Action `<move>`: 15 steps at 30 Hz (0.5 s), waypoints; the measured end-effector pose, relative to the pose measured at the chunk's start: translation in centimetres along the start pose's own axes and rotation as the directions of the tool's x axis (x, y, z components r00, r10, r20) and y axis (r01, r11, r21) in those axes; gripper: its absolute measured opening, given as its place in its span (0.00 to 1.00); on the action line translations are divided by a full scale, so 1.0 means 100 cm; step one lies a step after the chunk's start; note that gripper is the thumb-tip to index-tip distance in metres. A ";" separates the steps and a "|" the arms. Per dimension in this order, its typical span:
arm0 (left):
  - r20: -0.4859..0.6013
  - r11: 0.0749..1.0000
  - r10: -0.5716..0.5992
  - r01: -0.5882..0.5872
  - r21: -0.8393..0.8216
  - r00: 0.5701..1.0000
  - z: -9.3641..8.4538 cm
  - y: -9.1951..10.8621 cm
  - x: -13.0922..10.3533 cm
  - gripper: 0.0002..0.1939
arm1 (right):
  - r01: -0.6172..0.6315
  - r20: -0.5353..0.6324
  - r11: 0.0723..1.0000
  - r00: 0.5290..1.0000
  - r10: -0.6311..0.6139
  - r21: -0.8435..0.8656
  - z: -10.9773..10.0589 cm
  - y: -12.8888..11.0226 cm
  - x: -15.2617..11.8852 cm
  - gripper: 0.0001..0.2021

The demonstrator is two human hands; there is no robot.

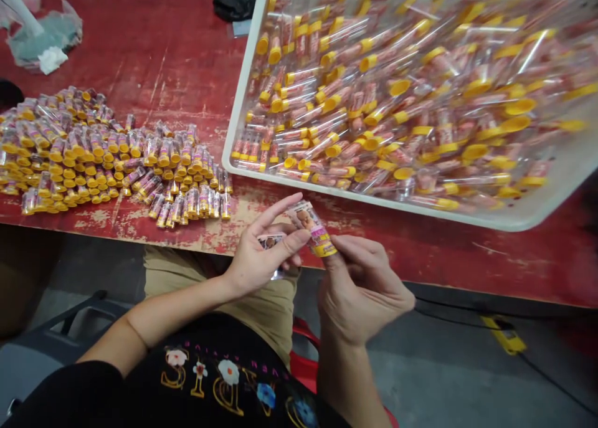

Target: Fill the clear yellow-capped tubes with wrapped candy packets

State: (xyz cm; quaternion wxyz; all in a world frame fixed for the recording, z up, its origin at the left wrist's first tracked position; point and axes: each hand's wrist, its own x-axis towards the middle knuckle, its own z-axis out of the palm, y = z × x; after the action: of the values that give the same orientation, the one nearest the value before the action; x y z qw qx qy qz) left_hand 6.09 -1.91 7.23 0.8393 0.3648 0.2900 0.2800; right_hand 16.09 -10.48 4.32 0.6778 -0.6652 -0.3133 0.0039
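Observation:
Above my lap, a small printed label [312,225] with a picture, purple lettering and a yellow band is between my two hands. My left hand [261,253] has its thumb pressed on the label's face, with the index finger stretched behind it. More printed pieces [272,241] lie in that same palm, partly hidden by the fingers. At the label's yellow end, my right hand [362,285] pinches the edge between thumb and forefinger. Whether the label is flat or slightly rolled, I cannot tell.
A white tray [392,213] full of clear tubes with yellow caps [476,88] stands on the red table [177,48]. Several wrapped yellow-ended tubes [98,144] are heaped at the left. A black bag [237,1] lies behind; a yellow power strip [507,336] is on the floor.

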 end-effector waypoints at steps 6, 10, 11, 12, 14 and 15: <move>-0.030 1.000 -0.015 0.016 0.022 0.999 -0.005 -0.005 -0.001 0.40 | -0.018 -0.020 0.999 1.000 0.017 -0.050 0.003 0.001 -0.004 0.05; -0.009 1.000 -0.008 0.008 0.003 1.000 -0.006 -0.007 -0.001 0.41 | -0.003 -0.048 1.000 0.999 0.001 -0.031 0.007 0.003 -0.006 0.05; -0.010 1.000 -0.002 0.002 -0.014 1.000 -0.007 -0.009 -0.001 0.41 | -0.003 -0.046 1.000 0.999 0.002 -0.026 0.008 0.003 -0.007 0.05; -0.016 0.999 0.004 -0.005 -0.032 1.000 -0.007 -0.010 -0.001 0.41 | -0.003 -0.048 1.000 0.999 0.002 -0.026 0.010 0.003 -0.008 0.06; -0.012 0.999 0.004 -0.005 -0.046 1.000 -0.012 -0.013 -0.002 0.45 | 0.005 -0.019 0.999 1.000 -0.006 -0.043 0.012 0.002 -0.011 0.07; -0.011 0.999 0.004 -0.005 -0.034 1.000 -0.018 -0.014 -0.001 0.47 | 0.012 0.024 0.999 1.000 -0.011 -0.050 0.013 0.001 -0.013 0.09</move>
State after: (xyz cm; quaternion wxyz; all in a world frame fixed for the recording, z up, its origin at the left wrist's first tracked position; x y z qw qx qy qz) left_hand 5.11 -2.01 5.17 0.8432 0.3494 0.2890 0.2889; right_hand 14.53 -9.82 3.58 0.6573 -0.6800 -0.3249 0.0000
